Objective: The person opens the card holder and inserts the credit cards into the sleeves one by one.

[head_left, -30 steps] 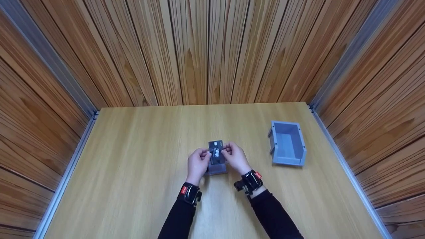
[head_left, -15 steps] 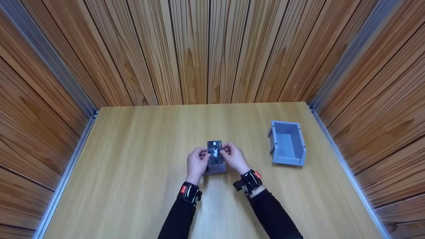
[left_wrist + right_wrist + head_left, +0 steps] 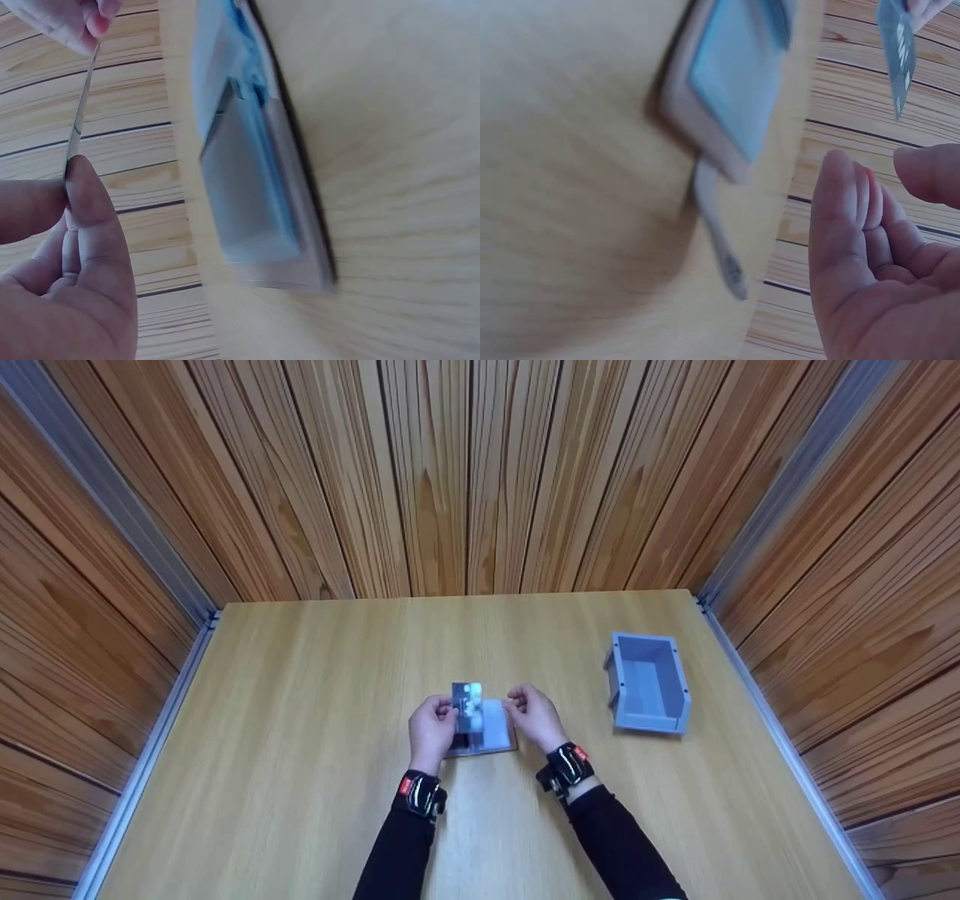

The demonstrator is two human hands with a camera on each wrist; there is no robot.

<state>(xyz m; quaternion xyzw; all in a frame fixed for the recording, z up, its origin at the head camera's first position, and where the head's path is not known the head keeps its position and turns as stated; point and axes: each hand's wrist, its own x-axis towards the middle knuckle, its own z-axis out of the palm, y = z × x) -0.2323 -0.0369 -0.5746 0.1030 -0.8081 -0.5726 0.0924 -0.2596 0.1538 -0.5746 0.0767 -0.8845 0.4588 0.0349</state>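
Note:
My left hand (image 3: 433, 731) pinches a dark card (image 3: 467, 707) with pale lettering by its left edge, thumb against fingers; the left wrist view shows the card (image 3: 79, 120) edge-on. Below it an open card holder (image 3: 496, 727) with clear plastic sleeves lies on the table. Its sleeves (image 3: 247, 180) stand partly raised in the left wrist view. To the right of the holder is my right hand (image 3: 537, 716), with a gap between thumb and fingers and nothing in it. A strap with a snap (image 3: 720, 236) sticks out from under the holder in the right wrist view.
A grey-blue plastic bin (image 3: 649, 684) stands at the right of the wooden table (image 3: 300, 735). Wood-plank walls (image 3: 427, 480) with metal corner rails enclose the table at the back and sides.
My right hand has let go of the card, which both hands held before. The left hand has moved left with it, and more of the holder's pale sleeve shows now.

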